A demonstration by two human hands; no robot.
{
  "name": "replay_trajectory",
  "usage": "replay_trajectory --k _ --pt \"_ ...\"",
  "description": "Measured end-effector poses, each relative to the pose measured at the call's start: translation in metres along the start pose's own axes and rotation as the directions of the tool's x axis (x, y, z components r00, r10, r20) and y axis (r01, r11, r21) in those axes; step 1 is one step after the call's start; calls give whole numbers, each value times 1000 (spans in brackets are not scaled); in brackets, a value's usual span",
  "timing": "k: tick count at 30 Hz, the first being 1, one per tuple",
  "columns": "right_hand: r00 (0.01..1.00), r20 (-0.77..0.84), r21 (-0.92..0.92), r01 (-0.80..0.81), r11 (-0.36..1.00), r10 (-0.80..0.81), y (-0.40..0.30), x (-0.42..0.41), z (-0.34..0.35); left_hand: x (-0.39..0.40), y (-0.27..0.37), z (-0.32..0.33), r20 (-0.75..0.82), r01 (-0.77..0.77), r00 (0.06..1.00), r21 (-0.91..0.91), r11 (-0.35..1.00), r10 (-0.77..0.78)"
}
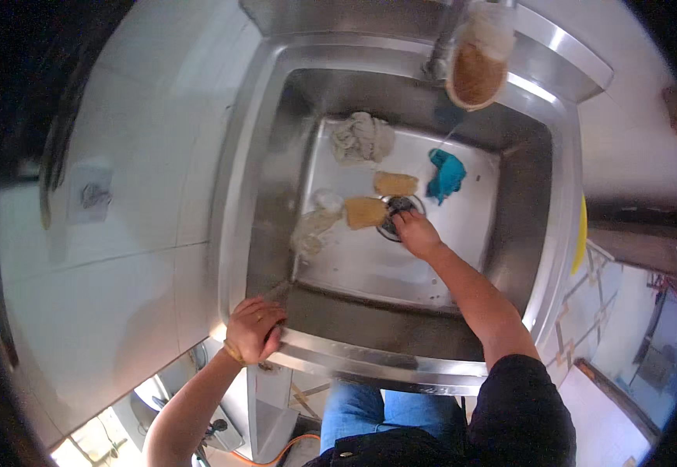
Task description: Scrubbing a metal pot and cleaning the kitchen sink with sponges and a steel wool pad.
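Note:
My right hand [417,233] reaches down into a stainless steel sink [397,286], its fingertips at the round drain [400,204]. My fingers hide part of the drain's dark middle, so what they grasp is unclear. Two tan sponges [366,212] [397,183] lie beside the drain, to its left and behind it. A teal cloth [446,174] is bunched to its right. Crumpled greyish cloth [363,138] sits at the back left, and a blurred whitish wad [318,222] lies along the left side. My left hand [255,327] clasps the sink rim at the front left corner.
Above the back of the sink hangs a rounded brown-and-white thing [481,64] at the faucet [446,41]. A white tiled wall [140,204] rises on the left. Something yellow [580,236] shows beyond the right rim. An orange hose [283,449] runs on the floor below.

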State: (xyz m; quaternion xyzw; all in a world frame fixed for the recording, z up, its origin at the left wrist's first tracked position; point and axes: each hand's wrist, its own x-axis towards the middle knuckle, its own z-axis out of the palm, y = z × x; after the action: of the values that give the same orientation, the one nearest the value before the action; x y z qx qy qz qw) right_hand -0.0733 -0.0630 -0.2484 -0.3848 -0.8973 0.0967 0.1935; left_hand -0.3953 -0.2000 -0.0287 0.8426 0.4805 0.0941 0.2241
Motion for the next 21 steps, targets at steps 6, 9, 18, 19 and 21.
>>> replay_trajectory --k 6,9,18,19,21 --pt "844 306 220 -513 829 441 38 51 -75 9 1 -1 56 56 997 -18 998 -55" --pt "798 236 201 -599 775 555 74 35 -101 9 2 0 51 65 996 42 997 -67" --pt "684 16 -240 -705 667 729 22 -27 -61 9 2 -4 61 58 996 17 998 -59" --pt "759 77 -248 -613 750 646 19 -31 -56 10 2 -4 67 57 996 16 998 -58" --pt "759 52 -183 -631 754 649 43 -32 -54 12 1 1 50 39 998 21 999 -40"
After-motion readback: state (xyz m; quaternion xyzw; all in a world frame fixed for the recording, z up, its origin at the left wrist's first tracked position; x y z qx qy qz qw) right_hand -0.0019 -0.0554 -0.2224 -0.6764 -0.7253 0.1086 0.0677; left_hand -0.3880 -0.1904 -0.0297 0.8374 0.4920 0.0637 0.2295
